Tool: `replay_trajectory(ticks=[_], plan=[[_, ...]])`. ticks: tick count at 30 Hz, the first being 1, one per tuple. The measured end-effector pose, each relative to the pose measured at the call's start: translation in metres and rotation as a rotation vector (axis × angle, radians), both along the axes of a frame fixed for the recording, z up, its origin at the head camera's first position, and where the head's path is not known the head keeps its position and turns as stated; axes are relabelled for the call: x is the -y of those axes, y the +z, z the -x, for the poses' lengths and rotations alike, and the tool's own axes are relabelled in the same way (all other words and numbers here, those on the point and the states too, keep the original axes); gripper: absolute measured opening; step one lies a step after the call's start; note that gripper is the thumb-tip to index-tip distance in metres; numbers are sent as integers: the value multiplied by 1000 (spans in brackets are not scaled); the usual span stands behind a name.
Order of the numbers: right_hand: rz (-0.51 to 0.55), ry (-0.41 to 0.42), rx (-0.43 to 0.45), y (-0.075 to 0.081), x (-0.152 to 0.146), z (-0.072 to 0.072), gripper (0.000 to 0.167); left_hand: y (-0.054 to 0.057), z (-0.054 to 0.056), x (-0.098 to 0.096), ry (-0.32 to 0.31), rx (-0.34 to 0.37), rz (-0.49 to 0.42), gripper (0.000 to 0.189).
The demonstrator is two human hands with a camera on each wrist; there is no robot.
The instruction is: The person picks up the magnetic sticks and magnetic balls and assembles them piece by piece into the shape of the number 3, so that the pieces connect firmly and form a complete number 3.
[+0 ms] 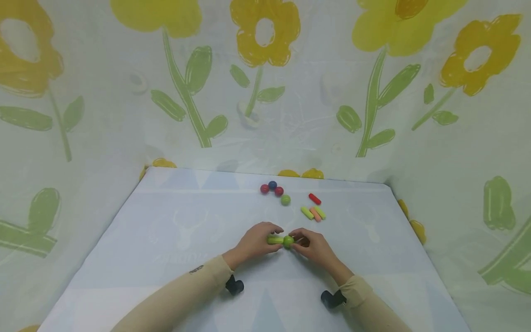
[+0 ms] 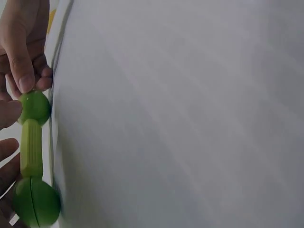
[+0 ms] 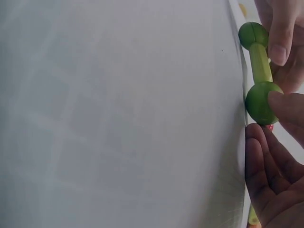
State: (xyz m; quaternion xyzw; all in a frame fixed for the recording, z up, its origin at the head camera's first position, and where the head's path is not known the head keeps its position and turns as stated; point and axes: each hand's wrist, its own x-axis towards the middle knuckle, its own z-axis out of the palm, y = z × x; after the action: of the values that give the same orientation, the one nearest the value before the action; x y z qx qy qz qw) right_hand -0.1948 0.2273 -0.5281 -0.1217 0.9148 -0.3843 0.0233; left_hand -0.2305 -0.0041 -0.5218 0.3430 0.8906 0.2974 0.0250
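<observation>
A ribbed yellow-green rod (image 2: 32, 148) lies between two green balls, making a dumbbell shape. One ball (image 2: 37, 203) is at the end by my left palm; in the head view it is hidden behind the fingers. My left hand (image 1: 258, 240) holds this end, its thumb and fingers curved around the rod. At the other end, my right hand (image 1: 317, 249) pinches the second green ball (image 1: 288, 242) between thumb and fingers. The right wrist view shows that thumb on the side of the ball. Both hands are close over the white table.
Farther back on the table (image 1: 186, 290) sit two red balls (image 1: 264, 189), a blue ball (image 1: 272, 185) and another green ball (image 1: 286, 199). Right of them lie a red rod (image 1: 315, 198), an orange rod (image 1: 315, 214) and two yellow-green rods (image 1: 307, 212). Flower-print curtains (image 1: 290, 120) surround the table.
</observation>
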Motion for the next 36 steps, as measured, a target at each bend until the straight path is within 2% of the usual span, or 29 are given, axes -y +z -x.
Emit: replay_trajectory(ticks=[3,8,16,21,27,36], plan=[[7,-1,-6,-1,0,0,28,-1,0,-8,4,-3,5,40],[31,-6,0,-3,1,1,27,-2,-2,-15,24,37,-29,33],[31,-4,5,-4,2,1,26,-6,-4,-16,61,40,-67,26],[10,4,23,3,-1,4,24,-5,-5,-16,61,52,-84,26],[-49,-96,2,12,-12,19,22,-8,-3,-18,66,58,-72,28],[-161,-253,-132,14,-28,49,26,-10,-2,-19,73,72,-72,27]])
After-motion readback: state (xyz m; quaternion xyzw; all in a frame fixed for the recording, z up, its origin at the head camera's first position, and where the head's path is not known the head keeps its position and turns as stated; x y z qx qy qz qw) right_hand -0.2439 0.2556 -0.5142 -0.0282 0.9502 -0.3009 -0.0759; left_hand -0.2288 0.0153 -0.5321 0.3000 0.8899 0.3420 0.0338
